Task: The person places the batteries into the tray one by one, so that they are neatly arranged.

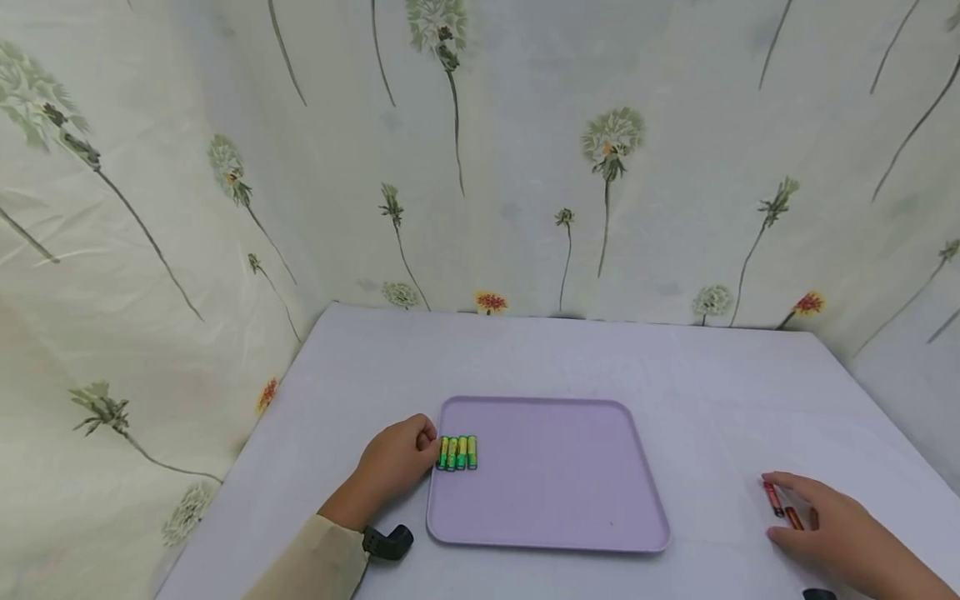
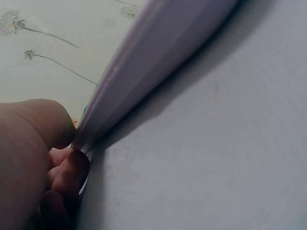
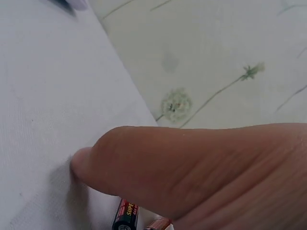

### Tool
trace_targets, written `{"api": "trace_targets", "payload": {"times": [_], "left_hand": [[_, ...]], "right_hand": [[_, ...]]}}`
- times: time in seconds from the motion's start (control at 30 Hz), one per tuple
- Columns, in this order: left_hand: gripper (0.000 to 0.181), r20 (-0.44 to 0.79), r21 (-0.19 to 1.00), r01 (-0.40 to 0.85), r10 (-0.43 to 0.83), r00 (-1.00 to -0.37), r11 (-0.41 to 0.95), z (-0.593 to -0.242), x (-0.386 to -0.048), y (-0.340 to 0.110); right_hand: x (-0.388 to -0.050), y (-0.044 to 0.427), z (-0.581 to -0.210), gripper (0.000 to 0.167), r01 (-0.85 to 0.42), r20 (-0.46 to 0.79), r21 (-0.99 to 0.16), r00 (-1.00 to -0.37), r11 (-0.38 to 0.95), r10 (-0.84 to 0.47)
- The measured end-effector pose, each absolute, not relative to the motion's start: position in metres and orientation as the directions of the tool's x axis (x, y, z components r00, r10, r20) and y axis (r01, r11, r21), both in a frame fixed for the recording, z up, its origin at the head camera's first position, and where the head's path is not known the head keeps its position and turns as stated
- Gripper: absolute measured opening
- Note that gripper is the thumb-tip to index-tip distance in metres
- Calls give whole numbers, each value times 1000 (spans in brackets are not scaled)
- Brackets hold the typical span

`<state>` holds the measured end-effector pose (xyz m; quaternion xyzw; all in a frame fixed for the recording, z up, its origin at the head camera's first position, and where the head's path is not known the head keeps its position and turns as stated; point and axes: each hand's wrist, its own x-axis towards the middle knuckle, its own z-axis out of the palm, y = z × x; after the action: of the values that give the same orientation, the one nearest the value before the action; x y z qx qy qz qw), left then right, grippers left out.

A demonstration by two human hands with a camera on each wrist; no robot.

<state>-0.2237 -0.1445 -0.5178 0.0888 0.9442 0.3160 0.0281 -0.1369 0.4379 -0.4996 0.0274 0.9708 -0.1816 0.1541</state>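
Note:
A lilac tray (image 1: 551, 475) lies on the table, with several green-and-yellow batteries (image 1: 462, 452) side by side at its left edge. My left hand (image 1: 401, 454) is at that edge beside them; the left wrist view shows thumb and curled fingers holding the tray rim (image 2: 103, 91). To the right of the tray, two red batteries lie on the cloth: one red-and-black battery (image 1: 773, 499) and one orange-red battery (image 1: 794, 518). Around them curves my right hand (image 1: 843, 529), thumb and forefinger apart, the forefinger by the far end. The right wrist view shows only part of the red-and-black battery (image 3: 125, 215).
A white cloth (image 1: 712, 400) covers the table. Behind and to the left hangs a curtain (image 1: 517, 167) printed with dandelions, close to the table's edges. A black strap device (image 1: 388, 542) sits on my left wrist, next to the tray's lower left corner.

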Motion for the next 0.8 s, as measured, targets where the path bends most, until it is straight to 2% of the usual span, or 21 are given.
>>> {"api": "trace_targets", "payload": {"times": [0.5,0.63,0.8], "left_hand": [[11,-5,604,151,192,-981,783,-516,-223,-145],[11,-2,605,150,190,-982,782,-515,-222,-144],[11,-11,605,138,181,-983,784,-515,-221,-143]], "right_hand": [[-134,438,-503,66,108,-258,-360,-966,927,13],[-135,439,-505,65,119,-284,-372,-959,921,9],[-133,441,-507,65,81,-260,-370,-965,925,-20]]}}
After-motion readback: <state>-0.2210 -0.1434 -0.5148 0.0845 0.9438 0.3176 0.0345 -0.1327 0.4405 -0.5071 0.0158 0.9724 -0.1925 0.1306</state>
